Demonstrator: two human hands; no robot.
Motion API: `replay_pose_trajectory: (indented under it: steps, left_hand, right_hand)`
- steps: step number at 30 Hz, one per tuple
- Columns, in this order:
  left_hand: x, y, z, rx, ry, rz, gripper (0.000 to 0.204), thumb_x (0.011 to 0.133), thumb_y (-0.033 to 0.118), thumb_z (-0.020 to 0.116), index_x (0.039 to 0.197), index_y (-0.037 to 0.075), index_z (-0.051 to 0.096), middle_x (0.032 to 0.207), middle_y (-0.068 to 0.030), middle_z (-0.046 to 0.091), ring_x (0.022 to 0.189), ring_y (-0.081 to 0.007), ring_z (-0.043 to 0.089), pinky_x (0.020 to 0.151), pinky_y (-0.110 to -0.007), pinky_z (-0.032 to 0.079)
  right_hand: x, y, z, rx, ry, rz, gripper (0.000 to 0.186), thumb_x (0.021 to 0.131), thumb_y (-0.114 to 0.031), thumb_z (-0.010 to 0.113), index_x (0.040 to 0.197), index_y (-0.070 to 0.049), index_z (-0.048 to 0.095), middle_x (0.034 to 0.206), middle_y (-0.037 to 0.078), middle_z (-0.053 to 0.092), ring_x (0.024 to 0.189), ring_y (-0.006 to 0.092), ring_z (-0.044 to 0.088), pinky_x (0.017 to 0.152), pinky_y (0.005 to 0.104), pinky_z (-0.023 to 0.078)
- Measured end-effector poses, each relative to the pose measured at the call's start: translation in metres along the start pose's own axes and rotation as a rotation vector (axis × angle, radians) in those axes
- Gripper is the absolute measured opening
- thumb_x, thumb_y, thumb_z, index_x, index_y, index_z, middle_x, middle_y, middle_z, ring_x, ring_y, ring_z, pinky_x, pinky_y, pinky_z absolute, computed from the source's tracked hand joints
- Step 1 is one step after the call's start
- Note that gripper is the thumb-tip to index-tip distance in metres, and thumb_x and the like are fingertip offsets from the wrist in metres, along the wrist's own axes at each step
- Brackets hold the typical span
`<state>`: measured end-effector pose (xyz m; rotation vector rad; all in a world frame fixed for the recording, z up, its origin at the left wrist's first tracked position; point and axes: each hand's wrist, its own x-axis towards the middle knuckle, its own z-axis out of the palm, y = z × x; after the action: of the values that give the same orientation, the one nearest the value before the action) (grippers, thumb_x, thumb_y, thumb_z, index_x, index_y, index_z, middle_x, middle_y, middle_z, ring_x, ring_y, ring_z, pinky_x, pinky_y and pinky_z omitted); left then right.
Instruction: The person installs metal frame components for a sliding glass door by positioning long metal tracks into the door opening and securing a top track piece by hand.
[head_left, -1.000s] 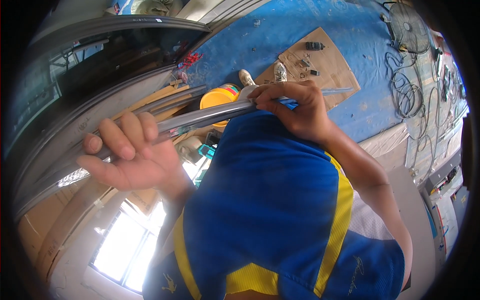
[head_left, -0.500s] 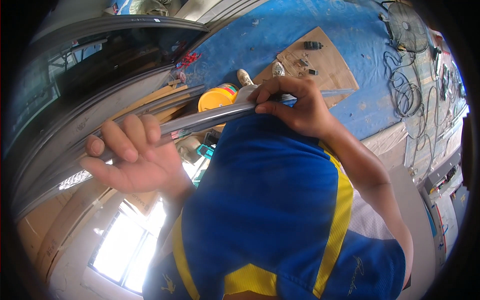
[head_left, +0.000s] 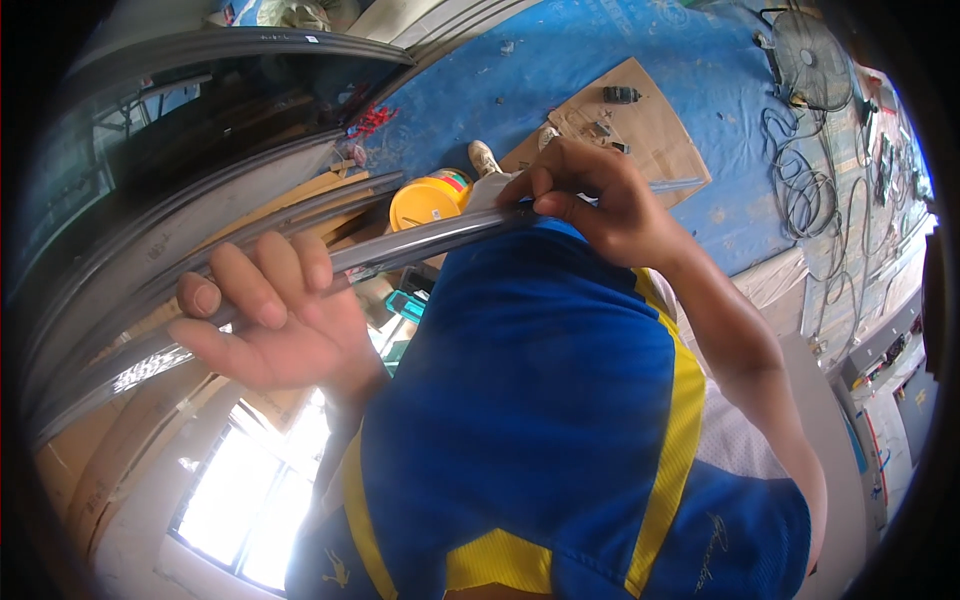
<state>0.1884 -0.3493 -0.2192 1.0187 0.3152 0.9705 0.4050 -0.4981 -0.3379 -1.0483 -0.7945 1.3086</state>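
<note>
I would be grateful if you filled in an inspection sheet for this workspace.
Surface: blue floor covering, with a cardboard sheet on it.
Job's things: long grey bar, slanting across in front of the body.
Clutter: yellow bucket by the feet; dark object on the cardboard.
Hands: right hand pinches the bar; left hand is at it, fingers curled, firmness of hold unclear.
Cables: grey cable in loose loops on the floor.
Surroundings: fan; dark glass panel; bright window.
</note>
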Motion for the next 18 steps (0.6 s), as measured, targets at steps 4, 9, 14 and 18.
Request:
replay_pose_trajectory:
  steps: [4,9,14,18]
  left_hand:
    - [-0.001,-0.001,0.001,0.013,0.003,-0.001,0.037,0.108,0.047,0.044,0.102,0.016,0.065,0.073,0.0009,0.050,0.060,-0.0113,0.049,0.072,-0.032,0.048]
    - [-0.002,-0.001,0.002,0.025,0.010,0.001,0.038,0.108,0.048,0.044,0.102,0.017,0.065,0.073,0.0010,0.051,0.060,-0.0112,0.050,0.072,-0.032,0.048]
    - [-0.005,-0.002,0.006,0.068,-0.007,-0.013,0.037,0.108,0.048,0.043,0.103,0.018,0.063,0.074,0.0014,0.049,0.059,-0.0107,0.047,0.071,-0.031,0.048]
    - [-0.009,-0.003,0.010,0.056,-0.008,-0.001,0.036,0.108,0.047,0.043,0.103,0.017,0.063,0.074,0.0009,0.048,0.060,-0.0116,0.045,0.071,-0.031,0.046]
  right_hand:
    - [0.001,-0.007,-0.007,-0.164,-0.095,0.058,0.010,0.092,0.003,0.068,0.101,0.002,0.062,0.105,0.015,0.073,0.104,0.0228,0.071,0.092,0.0348,0.056]
    - [0.002,-0.003,-0.007,-0.338,-0.099,-0.058,0.012,0.090,-0.006,0.072,0.101,-0.003,0.068,0.088,0.013,0.075,0.083,0.0272,0.073,0.076,0.0353,0.055]
    - [0.004,-0.008,-0.005,-0.465,-0.122,-0.042,0.009,0.089,-0.004,0.069,0.097,-0.002,0.066,0.081,0.015,0.071,0.077,0.0346,0.069,0.070,0.0412,0.053]
    - [0.004,-0.022,-0.002,-0.610,-0.229,-0.010,0.015,0.084,0.006,0.059,0.097,-0.001,0.059,0.085,0.018,0.066,0.079,0.0404,0.066,0.070,0.0452,0.051]
